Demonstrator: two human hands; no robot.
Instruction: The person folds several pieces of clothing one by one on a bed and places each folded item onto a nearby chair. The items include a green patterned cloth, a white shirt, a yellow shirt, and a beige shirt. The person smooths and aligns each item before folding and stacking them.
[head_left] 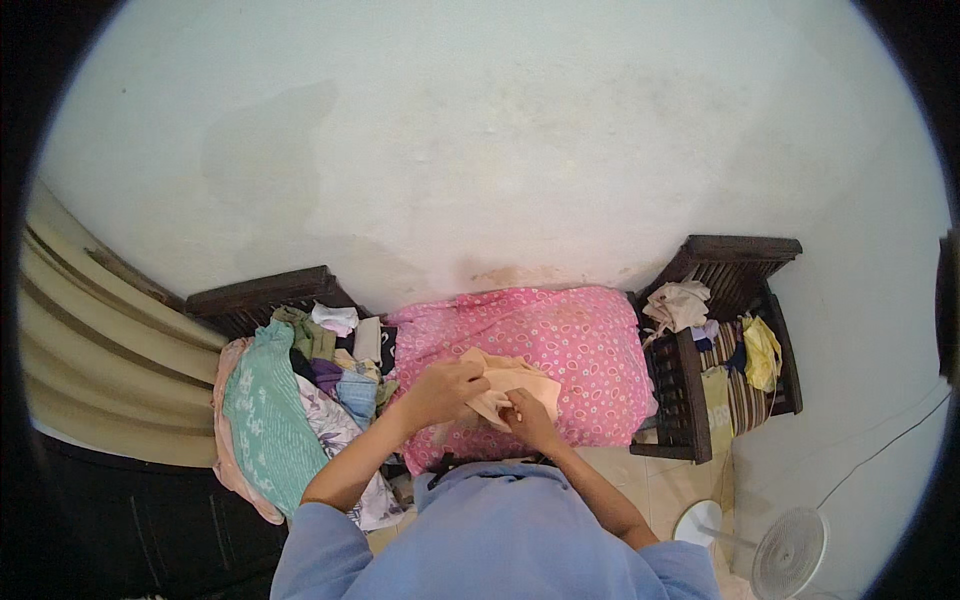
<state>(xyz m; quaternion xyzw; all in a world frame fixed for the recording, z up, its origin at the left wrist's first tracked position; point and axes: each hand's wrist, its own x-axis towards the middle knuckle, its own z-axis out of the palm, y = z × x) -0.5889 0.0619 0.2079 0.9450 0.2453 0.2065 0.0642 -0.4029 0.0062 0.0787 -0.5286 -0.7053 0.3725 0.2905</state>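
A peach-coloured cloth (538,383), perhaps a garment, is held in front of me above a pink patterned cover (600,340). My left hand (447,388) pinches its left side, fingers closed on the fabric. Lower and to the right, my right hand (528,418) grips the cloth's near edge between thumb and fingers. The cloth is partly folded and bunched between both hands. Its exact kind does not show.
Heaped clothes, among them a green patterned cloth (268,400), lie on a dark wooden chair (270,292) at left. Another wooden chair (690,400) at right bears a beige cloth (678,304) and a yellow one (762,352). A white fan (790,552) stands at lower right.
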